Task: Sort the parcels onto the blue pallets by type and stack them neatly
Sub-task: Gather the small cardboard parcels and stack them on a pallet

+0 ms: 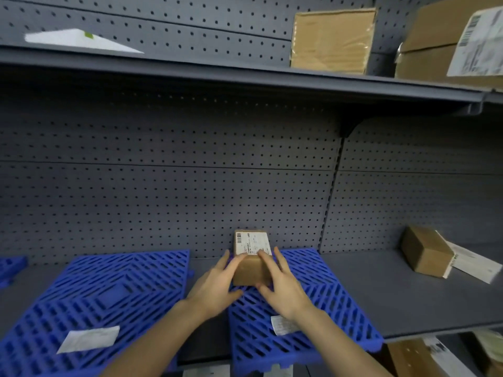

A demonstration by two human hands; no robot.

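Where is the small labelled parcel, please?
In the head view, the small labelled parcel sits at the back of the right blue pallet, between the left hand and right hand.

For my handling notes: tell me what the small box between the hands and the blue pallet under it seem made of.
Small box: apparently brown cardboard, matte, judging by its dull tan faces; a white printed paper label sits on top. Blue pallet: probably moulded plastic, given the uniform blue colour, faint sheen and open slotted lattice.
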